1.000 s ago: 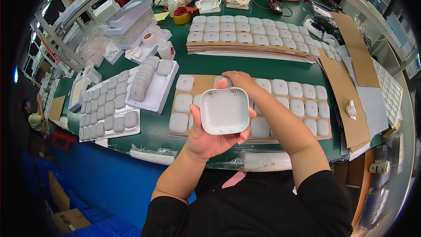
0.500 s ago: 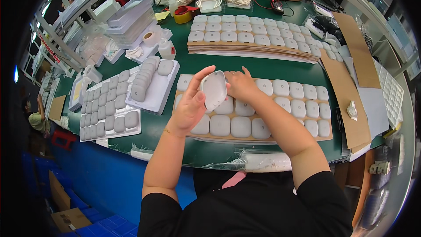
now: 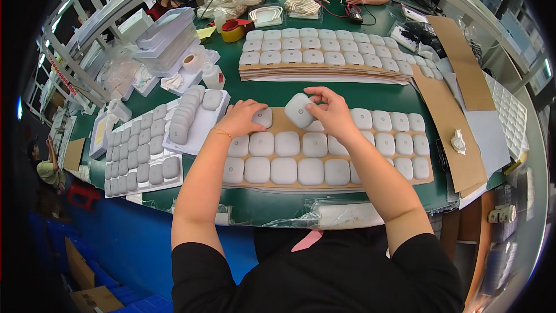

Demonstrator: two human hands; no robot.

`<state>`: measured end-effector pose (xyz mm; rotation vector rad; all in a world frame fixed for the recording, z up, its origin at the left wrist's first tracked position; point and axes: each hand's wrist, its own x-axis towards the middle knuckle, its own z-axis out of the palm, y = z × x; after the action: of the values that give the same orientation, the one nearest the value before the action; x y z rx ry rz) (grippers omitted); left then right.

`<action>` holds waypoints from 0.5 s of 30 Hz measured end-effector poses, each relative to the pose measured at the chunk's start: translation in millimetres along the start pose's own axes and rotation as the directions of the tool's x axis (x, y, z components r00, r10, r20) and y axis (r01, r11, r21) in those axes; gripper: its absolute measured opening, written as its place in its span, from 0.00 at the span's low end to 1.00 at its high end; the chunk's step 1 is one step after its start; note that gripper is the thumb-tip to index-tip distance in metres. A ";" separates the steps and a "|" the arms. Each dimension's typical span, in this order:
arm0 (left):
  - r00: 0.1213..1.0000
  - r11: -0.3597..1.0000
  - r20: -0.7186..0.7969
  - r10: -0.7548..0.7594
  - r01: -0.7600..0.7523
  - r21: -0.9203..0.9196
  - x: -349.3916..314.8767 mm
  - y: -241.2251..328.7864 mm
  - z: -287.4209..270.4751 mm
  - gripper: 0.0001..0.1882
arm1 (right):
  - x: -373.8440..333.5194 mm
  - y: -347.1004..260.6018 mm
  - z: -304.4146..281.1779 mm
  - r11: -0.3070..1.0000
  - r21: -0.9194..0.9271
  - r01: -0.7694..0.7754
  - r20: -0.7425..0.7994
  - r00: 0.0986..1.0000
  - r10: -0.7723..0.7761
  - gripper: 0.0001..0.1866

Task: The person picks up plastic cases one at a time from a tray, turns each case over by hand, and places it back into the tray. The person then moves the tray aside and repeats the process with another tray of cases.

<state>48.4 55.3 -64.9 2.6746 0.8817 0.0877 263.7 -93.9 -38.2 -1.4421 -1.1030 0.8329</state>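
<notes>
My right hand [image 3: 332,111] pinches a light grey rounded-square plastic cover [image 3: 298,110] by its right edge. The cover is tilted, its small round mark facing up, above the back row on a brown cardboard sheet [image 3: 280,120]. At the back left of that sheet, my left hand [image 3: 242,118] has its fingers and thumb around another grey cover [image 3: 263,117], which seems to rest on the cardboard. Bare cardboard shows between these two covers. Rows of matching covers [image 3: 283,171] lie in front of both hands.
Behind, more covers sit on stacked cardboard sheets [image 3: 324,73]. Grey covers fill white trays [image 3: 217,117] on the left. A bottle [image 3: 213,76], tape roll [image 3: 233,32] and clear boxes [image 3: 165,37] stand farther back. Loose cardboard [image 3: 449,133] lies right. Another person's hand [image 3: 354,0] is across the table.
My left hand, which held up a cover with its hollow side showing, has lowered to the sheet's back left. My right hand has lifted a cover off the rows. The view has shifted slightly.
</notes>
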 end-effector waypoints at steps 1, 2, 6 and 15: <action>0.999 1.000 0.034 -0.014 0.015 -0.010 -0.7 -0.8 0.8 0.33 | -4.2 -1.6 -3.7 1.000 0.000 0.000 -0.002 1.000 0.000 0.19; 0.997 0.999 0.068 -0.027 0.028 -0.019 -1.5 -0.2 0.8 0.32 | -8.9 -2.7 -8.1 0.992 0.112 -0.049 0.024 0.999 0.047 0.19; 0.999 0.998 -0.001 -0.045 0.045 -0.044 -8.1 3.4 2.7 0.30 | -27.9 -6.4 -19.0 0.854 0.460 -0.243 0.137 0.970 0.202 0.19; 0.970 0.317 -0.242 -0.029 -0.220 -0.922 -59.4 116.2 -37.2 0.30 | -81.8 -41.6 -26.9 0.512 0.788 -0.342 0.299 0.939 0.168 0.16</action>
<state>60.7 -57.2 10.1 1.5398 0.4388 0.7175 254.5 -180.6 0.9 -0.6919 -0.4450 1.4892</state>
